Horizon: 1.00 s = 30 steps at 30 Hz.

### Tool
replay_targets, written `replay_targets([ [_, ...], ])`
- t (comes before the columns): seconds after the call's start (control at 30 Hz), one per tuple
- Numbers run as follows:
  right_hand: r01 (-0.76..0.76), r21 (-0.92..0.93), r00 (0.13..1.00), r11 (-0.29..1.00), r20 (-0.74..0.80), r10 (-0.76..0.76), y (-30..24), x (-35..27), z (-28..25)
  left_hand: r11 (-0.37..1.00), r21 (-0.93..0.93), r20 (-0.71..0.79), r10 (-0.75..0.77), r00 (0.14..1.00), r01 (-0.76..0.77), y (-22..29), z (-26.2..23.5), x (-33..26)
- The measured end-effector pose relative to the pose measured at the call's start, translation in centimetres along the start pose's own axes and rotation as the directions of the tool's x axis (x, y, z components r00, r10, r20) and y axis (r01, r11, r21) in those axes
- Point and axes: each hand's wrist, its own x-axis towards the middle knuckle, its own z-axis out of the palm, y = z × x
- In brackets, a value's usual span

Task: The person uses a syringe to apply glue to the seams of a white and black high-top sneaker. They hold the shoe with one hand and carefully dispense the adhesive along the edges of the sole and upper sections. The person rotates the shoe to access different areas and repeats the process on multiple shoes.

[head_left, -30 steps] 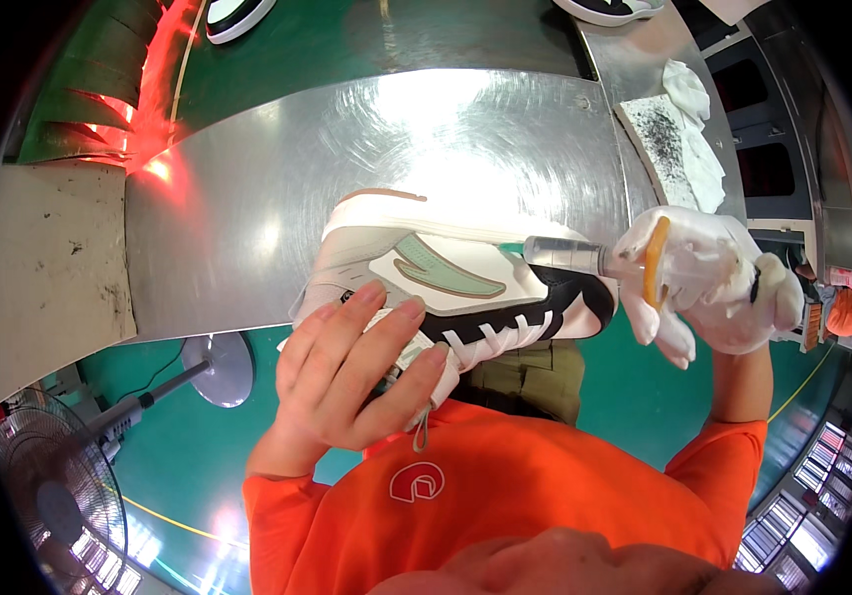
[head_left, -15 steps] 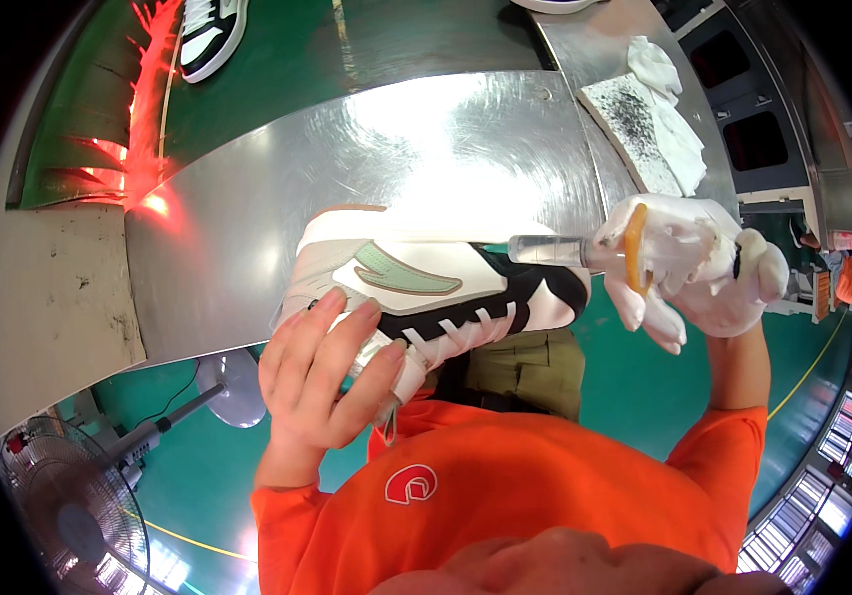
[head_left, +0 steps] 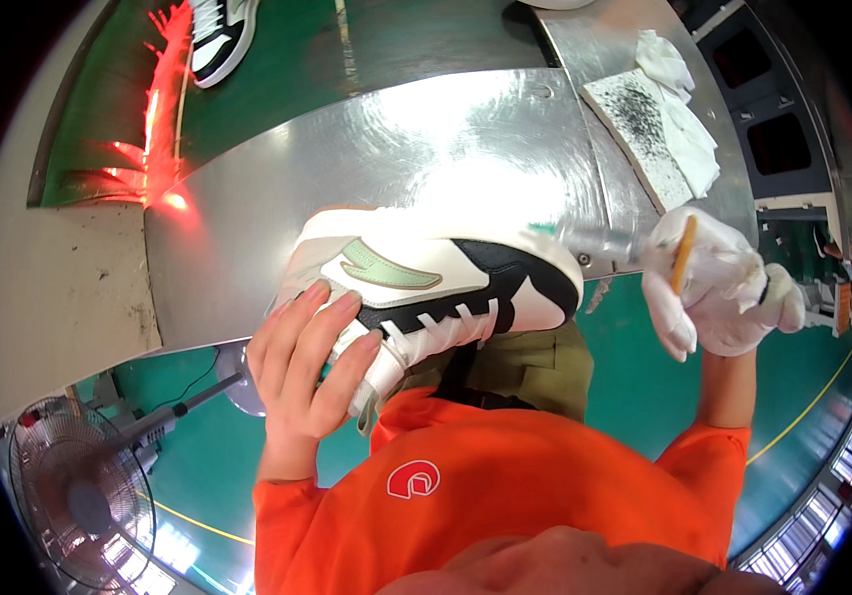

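Observation:
A white sneaker (head_left: 455,283) with black panels, a pale green side mark and white laces is tilted on its side at the metal table's near edge, toe to the right. Bare, my left hand (head_left: 299,359) grips it around the heel and tongue opening. My right hand (head_left: 718,283), in a white glove, is closed around a clear syringe (head_left: 599,241) that has a teal tip. A yellow-orange band (head_left: 683,256) crosses the syringe at my fingers. Motion smears the barrel; the tip is close to the sole edge near the toe, and I cannot tell whether they touch.
A white block with black specks (head_left: 639,129) and crumpled white cloth (head_left: 688,149) lie on the metal table (head_left: 227,238) at the right. Another sneaker (head_left: 223,45) sits on the green belt (head_left: 292,59) beyond, beside red light. A fan (head_left: 84,496) stands at lower left.
My right hand has drawn the syringe to the right, its tip passing from the sole edge near mid-shoe to near the toe. My left hand keeps its hold, and the sneaker has shifted slightly.

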Motion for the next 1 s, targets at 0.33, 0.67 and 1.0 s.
replay_targets([
  [0.33, 0.144, -0.989, 0.777, 0.026, 0.097, -0.621, 2.5, 7.1, 4.9, 0.999, -0.018, 0.025, -0.048, 0.999, 0.048, 0.1, -0.6, 1.2],
  [0.67, 0.160, -0.847, 0.773, -0.508, 0.427, -0.469, 2.5, 11.7, 7.6, 0.998, -0.068, -0.021, -0.001, 1.000, -0.001, -0.8, 0.2, 0.6],
  [1.0, 0.123, -0.875, 0.724, -0.469, 0.402, -0.560, 2.7, 13.9, 6.8, 0.998, -0.057, -0.035, 0.017, 0.999, -0.019, -1.0, 0.1, 0.8],
])
